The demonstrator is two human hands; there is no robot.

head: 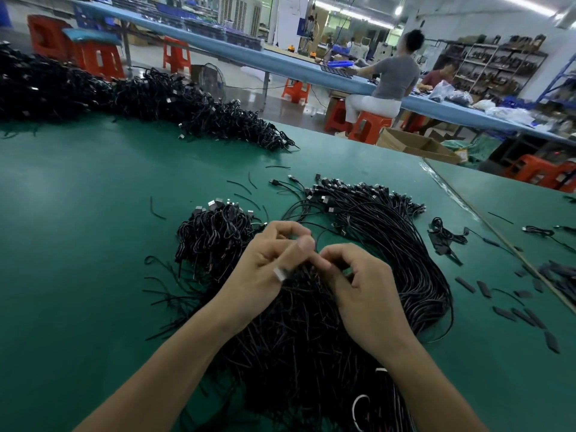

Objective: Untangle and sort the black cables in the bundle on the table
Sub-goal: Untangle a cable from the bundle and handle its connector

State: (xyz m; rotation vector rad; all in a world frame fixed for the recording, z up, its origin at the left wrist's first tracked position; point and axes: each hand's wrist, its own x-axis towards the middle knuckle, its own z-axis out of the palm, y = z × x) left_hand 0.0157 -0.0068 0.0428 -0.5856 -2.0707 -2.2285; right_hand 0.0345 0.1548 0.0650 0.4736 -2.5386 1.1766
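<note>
Both hands at work over the black cable bundle (299,338) on the green table (78,229).

Bundle lies near the table's front edge, under both forearms; its lower end is cut off by the frame; left hand (268,263) curled round a cable (280,273), only the silver plug showing below the thumb; right hand (358,285) has fingertips curled in against the left thumb, and what they pinch, if anything, is hidden, cannot tell; coiled clump (215,232) just left of the hands; straightened sheaf (389,219) fanned to the right; large heap (124,95) along the far left edge, partly out of frame; short black pieces (483,288) scattered at right, too small to identify.
</note>
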